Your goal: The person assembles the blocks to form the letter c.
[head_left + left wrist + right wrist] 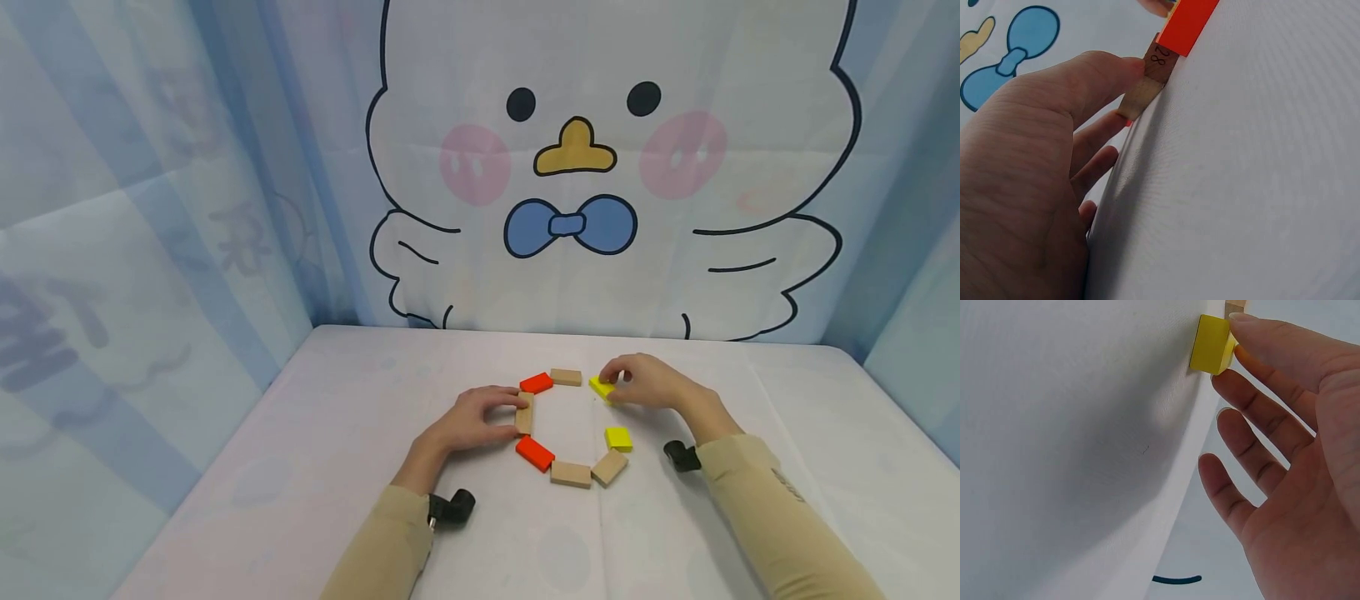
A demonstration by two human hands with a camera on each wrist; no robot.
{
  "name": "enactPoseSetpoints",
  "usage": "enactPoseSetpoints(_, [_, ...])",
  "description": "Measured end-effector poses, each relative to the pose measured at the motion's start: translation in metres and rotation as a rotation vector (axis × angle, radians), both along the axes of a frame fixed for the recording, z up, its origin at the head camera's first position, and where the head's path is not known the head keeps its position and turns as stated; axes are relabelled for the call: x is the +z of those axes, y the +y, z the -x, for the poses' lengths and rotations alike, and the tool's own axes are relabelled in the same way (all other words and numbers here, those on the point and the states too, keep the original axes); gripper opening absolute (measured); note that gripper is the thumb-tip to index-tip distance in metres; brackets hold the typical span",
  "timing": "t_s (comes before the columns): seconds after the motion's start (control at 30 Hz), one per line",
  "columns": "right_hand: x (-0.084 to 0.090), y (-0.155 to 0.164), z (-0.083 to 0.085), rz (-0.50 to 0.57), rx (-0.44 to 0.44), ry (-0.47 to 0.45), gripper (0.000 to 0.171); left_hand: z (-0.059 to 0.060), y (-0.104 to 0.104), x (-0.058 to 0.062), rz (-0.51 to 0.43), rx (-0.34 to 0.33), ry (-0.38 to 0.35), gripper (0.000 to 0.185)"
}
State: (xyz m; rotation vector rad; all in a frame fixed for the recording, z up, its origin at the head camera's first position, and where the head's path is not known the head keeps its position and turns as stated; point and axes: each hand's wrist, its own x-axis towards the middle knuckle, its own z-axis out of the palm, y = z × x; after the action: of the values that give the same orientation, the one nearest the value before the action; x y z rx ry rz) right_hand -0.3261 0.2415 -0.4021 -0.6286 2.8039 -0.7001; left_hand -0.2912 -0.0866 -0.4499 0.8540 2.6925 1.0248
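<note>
Several flat wooden blocks lie in a ring on the white cloth. My left hand (pixel 476 415) is at the ring's left side, thumb and index finger pinching a plain wooden block (pixel 526 421). In the left wrist view that wooden block (pixel 1157 62) shows "28" on one face. Red blocks (pixel 535 454) adjoin it, one at each end. At the ring's far right, my right hand (pixel 651 382) pinches a yellow block (pixel 1210 345) between thumb and fingertips, low over the cloth. Its other fingers are spread apart in the right wrist view.
A second yellow block (pixel 618 439) lies nearer me on the right, touching a tilted plain block (pixel 610 467). Another plain block (pixel 566 377) sits at the back of the ring, one (pixel 571 475) at the front. A printed curtain (pixel 570 283) hangs behind the table.
</note>
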Motion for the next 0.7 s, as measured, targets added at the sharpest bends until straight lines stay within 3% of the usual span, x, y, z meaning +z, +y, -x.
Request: enactPoseSetpoints(0.7, [-0.0011, -0.0069, 0.0032, 0.007, -0.003, 0.003, 0.029, 0.0005, -0.001, -0.0012, -0.014, -0.003, -0.002, 0.043])
